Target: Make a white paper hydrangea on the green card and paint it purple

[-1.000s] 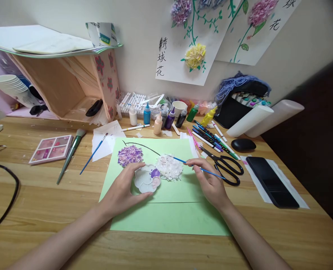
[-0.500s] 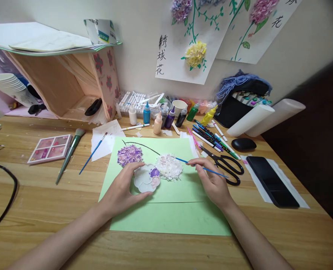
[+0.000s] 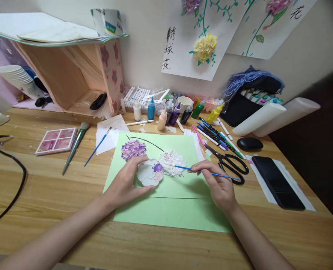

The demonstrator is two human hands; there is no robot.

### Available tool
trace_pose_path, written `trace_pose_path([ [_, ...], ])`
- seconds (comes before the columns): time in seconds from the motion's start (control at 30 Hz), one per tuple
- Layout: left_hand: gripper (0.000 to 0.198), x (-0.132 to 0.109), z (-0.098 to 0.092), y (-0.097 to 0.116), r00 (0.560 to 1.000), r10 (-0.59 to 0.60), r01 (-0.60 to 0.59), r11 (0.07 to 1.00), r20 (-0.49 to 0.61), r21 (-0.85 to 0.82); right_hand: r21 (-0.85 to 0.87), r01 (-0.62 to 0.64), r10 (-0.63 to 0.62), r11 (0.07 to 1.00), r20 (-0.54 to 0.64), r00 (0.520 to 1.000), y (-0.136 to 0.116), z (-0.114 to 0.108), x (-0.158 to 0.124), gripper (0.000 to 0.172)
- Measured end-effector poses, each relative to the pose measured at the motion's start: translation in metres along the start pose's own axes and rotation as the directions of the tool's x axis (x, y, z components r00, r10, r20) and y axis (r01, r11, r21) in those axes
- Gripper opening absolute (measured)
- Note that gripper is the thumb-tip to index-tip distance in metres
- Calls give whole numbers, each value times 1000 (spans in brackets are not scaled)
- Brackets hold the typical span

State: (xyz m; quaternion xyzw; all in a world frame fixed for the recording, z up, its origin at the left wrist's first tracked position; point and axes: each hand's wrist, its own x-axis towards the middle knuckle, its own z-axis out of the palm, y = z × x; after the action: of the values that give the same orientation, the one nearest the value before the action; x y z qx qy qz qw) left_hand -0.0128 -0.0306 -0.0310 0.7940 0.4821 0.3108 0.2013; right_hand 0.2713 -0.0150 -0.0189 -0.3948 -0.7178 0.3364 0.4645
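My left hand [image 3: 128,183] grips the edge of a white flower-shaped paint palette [image 3: 145,176], which holds a purple and a pale pink patch of paint. A thin blue paintbrush [image 3: 211,173] is pinched in my right hand [image 3: 217,183], its tip over the white flower [image 3: 175,159] close to the palette. I cannot tell whether the bristles touch the flower. Beside it, up and to the left, is a purple and pink flower [image 3: 133,149]. Both flowers are on green paper [image 3: 172,212], with a dark curved line drawn above them.
Paint bottles [image 3: 162,119] stand along the back. Black-handled scissors [image 3: 229,165], several pens [image 3: 215,133] and a phone [image 3: 277,182] lie to the right. On the left are a pink palette case [image 3: 56,140], a large brush [image 3: 74,150] and another blue brush [image 3: 98,146].
The brush in my right hand has moved left and down across the white flower, toward the palette. My left hand keeps its grip on the palette. The whole view has shifted slightly.
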Motion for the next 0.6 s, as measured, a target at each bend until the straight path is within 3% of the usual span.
trace_pose_path([
  [0.3, 65, 1, -1, 1, 1000, 16, -16, 1000, -7, -17, -36, -18, 25, 999, 213, 977, -7, 7, -4, 23],
  [0.43, 65, 1, 0, 1, 1000, 7, -7, 1000, -2, -30, -36, -25, 31, 999, 171, 985, -7, 6, -3, 23],
  [0.6, 64, 1, 0, 1, 1000, 4, -4, 999, -3, -39, -39, -41, 49, 998, 222, 974, -5, 6, -1, 22],
])
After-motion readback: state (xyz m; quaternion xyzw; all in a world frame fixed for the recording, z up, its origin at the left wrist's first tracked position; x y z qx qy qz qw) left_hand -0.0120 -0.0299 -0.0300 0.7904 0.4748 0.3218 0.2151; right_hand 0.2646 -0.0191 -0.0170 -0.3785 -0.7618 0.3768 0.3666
